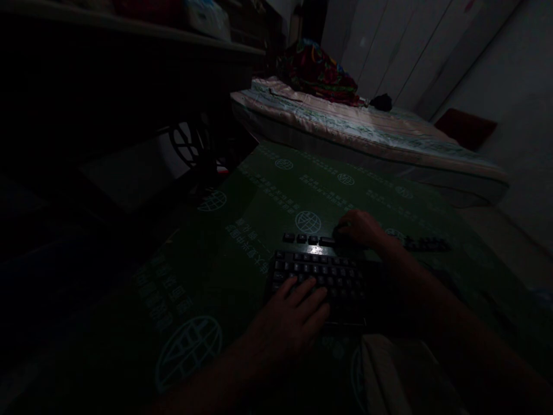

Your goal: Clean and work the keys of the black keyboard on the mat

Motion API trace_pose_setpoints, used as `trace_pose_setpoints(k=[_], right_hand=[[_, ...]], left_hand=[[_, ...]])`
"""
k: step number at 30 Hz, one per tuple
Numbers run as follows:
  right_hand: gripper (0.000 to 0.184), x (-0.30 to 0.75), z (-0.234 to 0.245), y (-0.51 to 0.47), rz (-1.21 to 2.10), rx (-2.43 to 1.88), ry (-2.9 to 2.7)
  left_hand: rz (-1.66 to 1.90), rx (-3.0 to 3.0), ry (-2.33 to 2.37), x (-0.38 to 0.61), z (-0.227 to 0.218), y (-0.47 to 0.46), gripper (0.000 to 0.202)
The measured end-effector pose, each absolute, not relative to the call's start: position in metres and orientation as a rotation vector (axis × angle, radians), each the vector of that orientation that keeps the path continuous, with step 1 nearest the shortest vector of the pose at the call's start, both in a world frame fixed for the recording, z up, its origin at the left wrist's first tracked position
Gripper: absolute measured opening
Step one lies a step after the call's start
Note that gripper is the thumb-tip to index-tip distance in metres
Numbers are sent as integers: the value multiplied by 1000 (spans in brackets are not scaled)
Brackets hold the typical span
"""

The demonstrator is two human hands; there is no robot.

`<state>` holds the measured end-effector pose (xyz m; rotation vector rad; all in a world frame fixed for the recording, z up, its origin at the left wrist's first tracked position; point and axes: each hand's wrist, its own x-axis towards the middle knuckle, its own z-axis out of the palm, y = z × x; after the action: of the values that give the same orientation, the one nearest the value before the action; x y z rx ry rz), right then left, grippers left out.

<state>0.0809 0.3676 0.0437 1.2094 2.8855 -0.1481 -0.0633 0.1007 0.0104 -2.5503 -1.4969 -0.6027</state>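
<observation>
A black keyboard (319, 271) lies on a green printed board in dim light. My left hand (298, 317) rests on its left part, fingers stretched out and spread over the keys. Beyond the keyboard's far edge, several loose black keycaps (301, 238) sit in a row on the board. My right hand (360, 226) is at the right end of that row, its fingers bent down and closed around something dark that I cannot make out. My right forearm hides the keyboard's right part.
More dark keycaps (427, 244) lie to the right of my right wrist. A pale folded cloth (393, 369) is at the near edge of the green board (250, 190). Behind stands a bed (367, 127) with a patterned blanket (319, 72). A dark table (129, 34) is at left.
</observation>
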Motion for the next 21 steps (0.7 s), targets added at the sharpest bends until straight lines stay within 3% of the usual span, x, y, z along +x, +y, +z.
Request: trace_pose_setpoints(k=[12, 21], right_hand=[[13, 84, 51, 357, -105, 1226, 3035], [13, 133, 47, 265, -242, 1064, 3551]], left_hand=[[-604, -2544, -1480, -63, 10, 101, 30], [-610, -2508, -1481, -62, 7, 104, 30]])
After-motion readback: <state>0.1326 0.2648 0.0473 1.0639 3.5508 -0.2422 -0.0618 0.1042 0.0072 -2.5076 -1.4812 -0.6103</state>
